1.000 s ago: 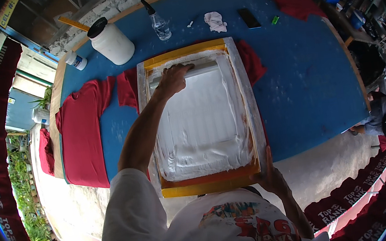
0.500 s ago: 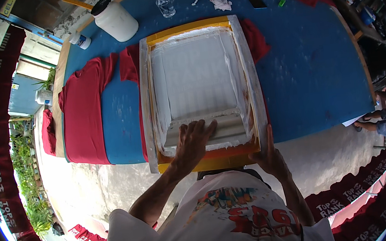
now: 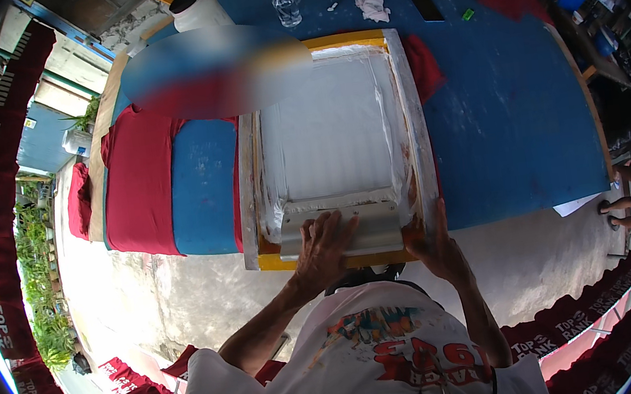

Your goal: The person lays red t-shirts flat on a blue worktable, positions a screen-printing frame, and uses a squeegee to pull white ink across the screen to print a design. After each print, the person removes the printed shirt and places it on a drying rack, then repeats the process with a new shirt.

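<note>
A screen-printing frame (image 3: 421,145) with grey and yellow sides lies over a dark red T-shirt (image 3: 423,69) on the blue table. White ink coats its mesh (image 3: 329,144). My left hand (image 3: 324,245) is closed over a wide metal squeegee (image 3: 379,230), fingers on top, at the near end of the mesh. The squeegee leans low, with white ink along its far edge. At the frame's near right corner, my right hand (image 3: 436,251) grips the side rail, fingers along the outside and thumb at the inner side.
Another red T-shirt (image 3: 139,187) lies flat at left on the blue table (image 3: 511,126). A white tub (image 3: 200,13), spray bottle (image 3: 285,5), crumpled cloth (image 3: 372,7) and phone (image 3: 426,6) are along the far side. A blurred oval hides part of the upper left. Printed red shirts hang around.
My left hand has drawn the squeegee toward me, to the near end of the frame, and it now lies flatter. My right hand keeps its hold on the corner. The view has shifted slightly.
</note>
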### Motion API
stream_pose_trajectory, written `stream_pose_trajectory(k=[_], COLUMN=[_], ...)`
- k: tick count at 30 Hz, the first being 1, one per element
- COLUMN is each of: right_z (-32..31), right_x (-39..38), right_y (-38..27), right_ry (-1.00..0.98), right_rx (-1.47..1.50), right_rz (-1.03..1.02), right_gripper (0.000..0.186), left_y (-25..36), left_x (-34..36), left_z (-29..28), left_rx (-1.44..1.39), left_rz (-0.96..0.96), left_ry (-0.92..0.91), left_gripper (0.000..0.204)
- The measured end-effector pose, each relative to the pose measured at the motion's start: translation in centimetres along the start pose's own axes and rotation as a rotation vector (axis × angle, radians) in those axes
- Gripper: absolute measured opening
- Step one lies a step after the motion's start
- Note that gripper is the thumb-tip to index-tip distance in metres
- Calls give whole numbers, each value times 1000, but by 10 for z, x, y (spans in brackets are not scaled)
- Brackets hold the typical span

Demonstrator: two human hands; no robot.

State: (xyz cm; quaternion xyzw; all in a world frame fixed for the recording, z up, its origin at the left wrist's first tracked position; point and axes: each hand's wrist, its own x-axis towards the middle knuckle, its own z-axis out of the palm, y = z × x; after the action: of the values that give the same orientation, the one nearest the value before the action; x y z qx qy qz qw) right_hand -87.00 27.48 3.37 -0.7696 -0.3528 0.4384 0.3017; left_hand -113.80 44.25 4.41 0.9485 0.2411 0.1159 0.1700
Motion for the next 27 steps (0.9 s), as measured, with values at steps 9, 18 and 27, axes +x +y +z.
stream_pose_trajectory(k=[9,18,27], right_z=[-12,3,-14], right_x=[-2,24,30], right_y=[-1,42,47], right_ry=[57,281,344], right_rx=[-172,-39,7], right_rz=[-51,-159,2], right_gripper=[106,75,68], left_y=[1,-101,-146], left_x=[-7,-113,-111], left_z=[-9,-14,-40], left_rx=[-147,-302,-766], left_rz=[-72,-913,-988], left_ry=[78,562,320], left_gripper=[94,60,66])
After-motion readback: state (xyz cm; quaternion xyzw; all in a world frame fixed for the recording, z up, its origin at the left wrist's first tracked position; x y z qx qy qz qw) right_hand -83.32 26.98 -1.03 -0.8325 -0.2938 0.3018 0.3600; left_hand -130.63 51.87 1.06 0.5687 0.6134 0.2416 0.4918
